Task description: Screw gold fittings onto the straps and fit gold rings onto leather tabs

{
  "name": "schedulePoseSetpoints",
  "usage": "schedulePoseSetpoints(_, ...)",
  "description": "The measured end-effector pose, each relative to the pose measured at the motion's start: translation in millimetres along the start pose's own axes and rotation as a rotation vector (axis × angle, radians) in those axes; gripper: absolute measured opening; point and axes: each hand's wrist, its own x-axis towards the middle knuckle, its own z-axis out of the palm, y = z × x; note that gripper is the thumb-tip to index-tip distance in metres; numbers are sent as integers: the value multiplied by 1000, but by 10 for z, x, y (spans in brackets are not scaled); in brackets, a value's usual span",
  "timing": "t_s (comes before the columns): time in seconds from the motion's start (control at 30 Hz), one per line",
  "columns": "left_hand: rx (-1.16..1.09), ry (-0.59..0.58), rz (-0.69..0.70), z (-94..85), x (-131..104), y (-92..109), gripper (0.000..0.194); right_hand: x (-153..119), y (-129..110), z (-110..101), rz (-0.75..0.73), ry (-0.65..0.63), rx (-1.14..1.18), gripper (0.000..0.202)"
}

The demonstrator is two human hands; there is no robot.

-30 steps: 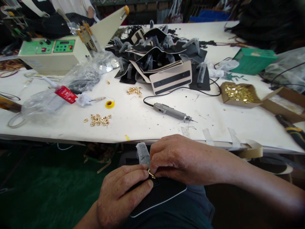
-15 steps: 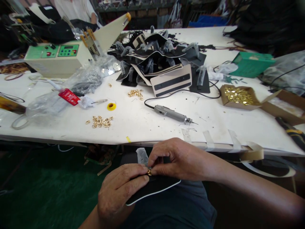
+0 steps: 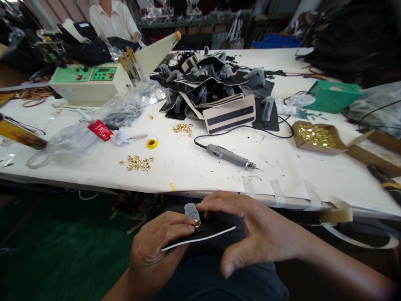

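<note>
My left hand (image 3: 163, 240) grips the left side of a black panel (image 3: 208, 234) with a white edge, held over my lap. Its fingertips rest against a small gold metal fitting (image 3: 196, 223) on the panel. Behind the fitting, a strap wrapped in clear plastic (image 3: 191, 210) stands out from the panel. My right hand (image 3: 253, 228) is spread at the panel's right, thumb apart from the fingers, with nothing in it. Its fingertips are close to the wrapped strap; whether they touch it I cannot tell.
On the white table (image 3: 188, 171) lie a grey rotary tool (image 3: 230, 156), gold fittings (image 3: 139, 163), yellow tape (image 3: 152, 144), a red bottle (image 3: 100, 129) and stacked black panels (image 3: 230, 113). A box of gold pieces (image 3: 318, 136) sits right. A person (image 3: 114, 23) is behind.
My right hand has let go of the gold fitting, moved right and opened. The panel has tilted in my left hand, and more of the fitting shows. The view has shifted slightly.
</note>
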Motion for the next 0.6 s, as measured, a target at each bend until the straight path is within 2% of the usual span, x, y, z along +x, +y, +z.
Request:
schedulePoseSetpoints(0.1, 5, -3, 10, 0, 23, 26, 22, -30, 19, 174, -92, 62, -150, 37)
schedulePoseSetpoints(0.2, -1, -5, 13, 0, 35, 66, 24, -54, 58, 288, -183, 118, -234, 42)
schedulePoseSetpoints(0.3, -48, -15, 5, 2, 27, 91, 25, -80, 87, 314, -216, 183, -308, 49)
schedulePoseSetpoints(0.47, -108, -2, -64, 39, -16, 81, 28, -76, 67, 299, -245, 126, -246, 35)
schedulePoseSetpoints(0.6, -197, -26, -198, 78, -40, 74, 24, -50, 43, 303, -143, 96, -155, 23)
